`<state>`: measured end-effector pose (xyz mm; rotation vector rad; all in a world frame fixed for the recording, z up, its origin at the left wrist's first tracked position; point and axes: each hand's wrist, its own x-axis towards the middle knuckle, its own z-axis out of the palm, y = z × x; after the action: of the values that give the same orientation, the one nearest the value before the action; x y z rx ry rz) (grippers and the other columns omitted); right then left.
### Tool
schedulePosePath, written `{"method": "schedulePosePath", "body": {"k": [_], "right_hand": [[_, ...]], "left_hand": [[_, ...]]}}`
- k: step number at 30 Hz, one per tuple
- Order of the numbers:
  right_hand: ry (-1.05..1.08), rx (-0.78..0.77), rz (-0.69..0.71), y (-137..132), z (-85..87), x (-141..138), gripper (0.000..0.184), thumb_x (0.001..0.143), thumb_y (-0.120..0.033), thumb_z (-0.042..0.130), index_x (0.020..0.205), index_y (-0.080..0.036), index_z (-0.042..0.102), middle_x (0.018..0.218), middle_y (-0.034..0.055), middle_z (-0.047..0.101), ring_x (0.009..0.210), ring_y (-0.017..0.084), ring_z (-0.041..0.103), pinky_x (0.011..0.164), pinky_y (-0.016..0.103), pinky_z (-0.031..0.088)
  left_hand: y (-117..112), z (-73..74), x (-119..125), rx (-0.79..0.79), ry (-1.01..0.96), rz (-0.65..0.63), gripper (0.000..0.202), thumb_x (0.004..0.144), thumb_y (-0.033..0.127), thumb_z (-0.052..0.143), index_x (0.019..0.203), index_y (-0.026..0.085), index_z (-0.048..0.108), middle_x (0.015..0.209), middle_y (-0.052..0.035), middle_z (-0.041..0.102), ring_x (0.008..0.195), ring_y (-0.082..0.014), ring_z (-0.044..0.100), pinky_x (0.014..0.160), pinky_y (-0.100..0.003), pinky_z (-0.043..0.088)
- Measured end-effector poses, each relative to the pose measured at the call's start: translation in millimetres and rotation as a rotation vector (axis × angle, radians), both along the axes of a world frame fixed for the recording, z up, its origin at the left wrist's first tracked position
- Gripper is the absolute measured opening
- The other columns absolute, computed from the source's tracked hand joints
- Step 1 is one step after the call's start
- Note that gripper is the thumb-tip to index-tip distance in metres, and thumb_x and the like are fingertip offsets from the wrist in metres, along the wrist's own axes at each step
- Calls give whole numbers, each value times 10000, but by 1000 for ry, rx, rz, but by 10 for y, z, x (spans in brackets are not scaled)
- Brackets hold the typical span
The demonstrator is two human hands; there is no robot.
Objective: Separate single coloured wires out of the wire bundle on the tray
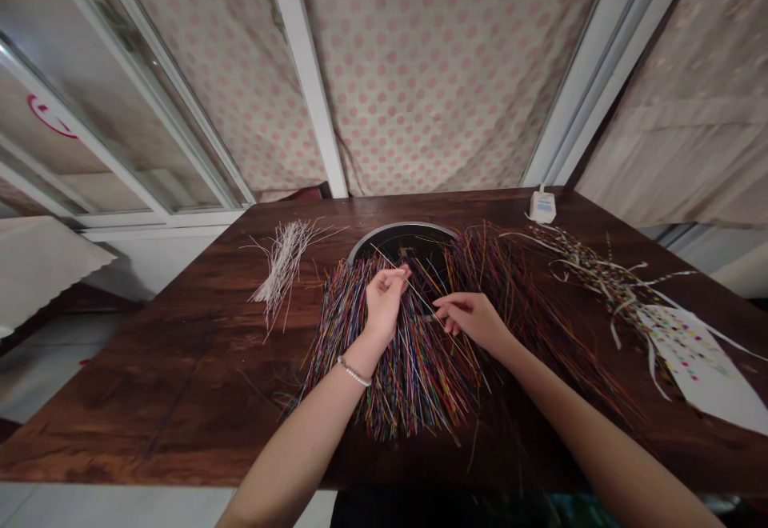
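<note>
My left hand (385, 296) is closed in a pinch, with a thin white strand (422, 294) between thumb and fingertips. The strand slants down to the right, where the fingers of my right hand (473, 320) are closed on it too. Beneath both hands a thick fringe of multicoloured strands (339, 336) spreads toward me. Its far end lies over a round black tray with a silver rim (399, 226). My hands cover part of the fringe. The kind of strand, wire or thread, I cannot tell.
Left on the dark wooden table (174, 336) lies a bundle of white strands (283, 262). Reddish-orange strands (534, 312) spread right of the tray. Further right are speckled strips with white ribbons (606, 284) and a dotted white sheet (702, 368). A small white container (542, 206) stands at the back.
</note>
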<state>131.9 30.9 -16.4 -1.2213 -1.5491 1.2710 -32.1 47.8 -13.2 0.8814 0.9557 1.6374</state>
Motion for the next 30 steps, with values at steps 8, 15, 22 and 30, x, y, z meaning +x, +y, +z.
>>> {"method": "schedulePosePath", "body": {"k": [8, 15, 22, 30], "right_hand": [[248, 24, -20, -53, 164, 0, 597, 792, -362, 478, 1337, -208, 288, 762, 37, 681, 460, 86, 554, 408, 191, 387], [349, -210, 57, -76, 158, -17, 306, 736, -415, 576, 881, -155, 506, 753, 78, 690, 514, 89, 572, 467, 193, 394], [176, -158, 73, -107, 153, -57, 309, 723, -443, 566, 749, -136, 587, 519, -16, 581, 297, 32, 386, 280, 156, 217], [131, -2, -12, -80, 298, 50, 324, 671, -392, 647, 872, -143, 600, 598, 14, 628, 368, 68, 492, 319, 175, 350]], "left_hand": [[-65, 49, 30, -154, -73, -107, 380, 696, 289, 629, 1011, 183, 444, 652, 2, 639, 444, -52, 500, 487, -191, 439], [-115, 79, 46, -136, 82, -346, 326, 700, 282, 613, 1003, 161, 605, 708, -37, 627, 504, -52, 499, 459, -156, 377], [-166, 138, 63, -102, 109, -508, 238, 717, 285, 599, 861, 113, 680, 639, -21, 559, 441, -21, 338, 383, -164, 174], [-80, 130, -30, -41, -91, -150, 312, 704, 395, 644, 819, 106, 671, 608, 12, 504, 395, 3, 243, 358, -174, 132]]}}
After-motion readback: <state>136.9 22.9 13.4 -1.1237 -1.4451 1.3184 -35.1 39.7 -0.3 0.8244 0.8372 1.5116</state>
